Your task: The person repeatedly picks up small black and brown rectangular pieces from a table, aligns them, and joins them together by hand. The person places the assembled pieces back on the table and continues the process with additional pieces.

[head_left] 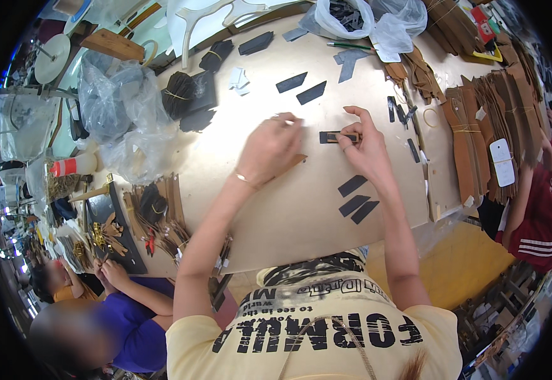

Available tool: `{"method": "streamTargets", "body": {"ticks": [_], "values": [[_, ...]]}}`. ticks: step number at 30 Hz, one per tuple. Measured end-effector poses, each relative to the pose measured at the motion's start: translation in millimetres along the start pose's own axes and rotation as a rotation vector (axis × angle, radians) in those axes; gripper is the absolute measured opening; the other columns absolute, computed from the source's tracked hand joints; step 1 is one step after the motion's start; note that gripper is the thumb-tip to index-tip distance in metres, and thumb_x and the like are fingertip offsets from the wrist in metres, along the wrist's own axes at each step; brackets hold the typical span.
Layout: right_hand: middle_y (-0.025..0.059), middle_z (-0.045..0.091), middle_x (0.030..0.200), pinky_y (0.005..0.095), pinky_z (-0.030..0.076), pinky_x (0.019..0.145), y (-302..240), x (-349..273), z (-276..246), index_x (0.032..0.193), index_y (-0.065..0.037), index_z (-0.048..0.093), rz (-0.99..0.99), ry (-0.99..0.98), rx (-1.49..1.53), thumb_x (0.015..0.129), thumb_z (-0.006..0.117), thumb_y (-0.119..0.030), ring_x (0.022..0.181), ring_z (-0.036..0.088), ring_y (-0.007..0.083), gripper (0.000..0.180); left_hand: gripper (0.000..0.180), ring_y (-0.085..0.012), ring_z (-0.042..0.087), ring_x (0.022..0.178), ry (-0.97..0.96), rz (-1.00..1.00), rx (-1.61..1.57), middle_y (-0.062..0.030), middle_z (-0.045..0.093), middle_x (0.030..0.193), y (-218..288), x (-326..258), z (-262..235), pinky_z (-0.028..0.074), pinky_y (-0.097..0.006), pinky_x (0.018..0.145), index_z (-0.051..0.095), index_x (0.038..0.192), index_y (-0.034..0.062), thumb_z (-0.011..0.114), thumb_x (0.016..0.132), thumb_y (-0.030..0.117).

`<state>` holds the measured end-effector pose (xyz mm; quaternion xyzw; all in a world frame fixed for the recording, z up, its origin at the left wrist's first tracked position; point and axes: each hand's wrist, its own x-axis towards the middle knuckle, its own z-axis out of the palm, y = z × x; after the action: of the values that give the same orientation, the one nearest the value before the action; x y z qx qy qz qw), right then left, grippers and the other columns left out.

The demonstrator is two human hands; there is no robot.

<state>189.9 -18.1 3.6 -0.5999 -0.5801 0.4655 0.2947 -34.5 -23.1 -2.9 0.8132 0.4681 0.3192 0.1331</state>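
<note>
My right hand (366,149) pinches a small black strip with a narrow brown strip on it (331,137), holding it flat by its right end just above or on the tabletop. Its index finger is raised. To its left, my left hand (269,147) hovers over the table, its fingers smeared by motion; whether it holds anything is hidden. A brown strip (293,166) pokes out from beneath that hand. Three black pieces (353,204) lie near my right forearm. Beyond my hands lie two slanted black pieces (301,88).
Bundled black pieces (179,94) and clear plastic bags (124,104) occupy the left. A white bag of dark pieces (345,19) is at the back. Stacked brown strips (491,136) line the right. A person in purple (133,323) sits at left; another in red (542,209) at right.
</note>
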Motion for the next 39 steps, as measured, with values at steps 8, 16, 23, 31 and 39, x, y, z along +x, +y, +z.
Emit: {"method": "streamTargets", "body": {"ticks": [8, 16, 23, 31, 39], "values": [[0.0042, 0.067, 0.080, 0.0236, 0.044, 0.060, 6, 1, 0, 0.135, -0.006, 0.045, -0.004, -0.001, 0.039, 0.085, 0.064, -0.004, 0.064, 0.053, 0.0079, 0.053, 0.026, -0.0242, 0.061, 0.091, -0.142, 0.136, 0.311, -0.0084, 0.063, 0.105, 20, -5, 39, 0.050, -0.036, 0.076, 0.067, 0.109, 0.0025, 0.067, 0.084, 0.009], [0.0014, 0.067, 0.083, 0.0200, 0.041, 0.062, 8, 3, -3, 0.135, -0.006, 0.045, 0.030, -0.028, 0.102, 0.086, 0.065, -0.004, 0.068, 0.051, 0.0045, 0.053, 0.025, -0.0253, 0.059, 0.092, -0.192, 0.051, 0.146, -0.0087, 0.062, 0.109, 23, -6, 29, 0.047, -0.041, 0.082, 0.071, 0.110, 0.0082, 0.065, 0.086, 0.014], [0.0062, 0.070, 0.088, 0.0238, 0.048, 0.069, 4, -2, -3, 0.120, 0.000, 0.062, 0.054, -0.067, 0.092, 0.086, 0.074, -0.015, 0.077, 0.061, 0.0112, 0.039, 0.030, -0.0268, 0.057, 0.098, -0.119, -0.092, 0.182, -0.0096, 0.060, 0.110, 32, -11, 37, 0.044, -0.041, 0.086, 0.071, 0.112, 0.0105, 0.067, 0.082, 0.011], [0.0116, 0.061, 0.106, 0.0316, 0.050, 0.079, 9, -18, -1, 0.111, 0.004, 0.068, -0.290, -0.120, -0.164, 0.084, 0.059, 0.006, 0.086, 0.062, 0.0206, 0.029, 0.033, -0.0295, 0.055, 0.099, -0.149, -0.357, -0.215, -0.0115, 0.059, 0.110, 35, -7, 40, 0.043, -0.042, 0.086, 0.071, 0.112, 0.0061, 0.056, 0.083, 0.001], [0.0095, 0.057, 0.100, 0.0371, 0.045, 0.085, -3, -26, 27, 0.105, -0.005, 0.074, -0.479, 0.039, -0.882, 0.084, 0.061, -0.001, 0.101, 0.055, 0.0253, 0.026, 0.041, -0.0299, 0.058, 0.100, 0.072, -0.273, -0.087, -0.0121, 0.061, 0.116, 20, 1, 9, 0.045, -0.041, 0.087, 0.069, 0.117, 0.0093, 0.053, 0.081, -0.002]]}}
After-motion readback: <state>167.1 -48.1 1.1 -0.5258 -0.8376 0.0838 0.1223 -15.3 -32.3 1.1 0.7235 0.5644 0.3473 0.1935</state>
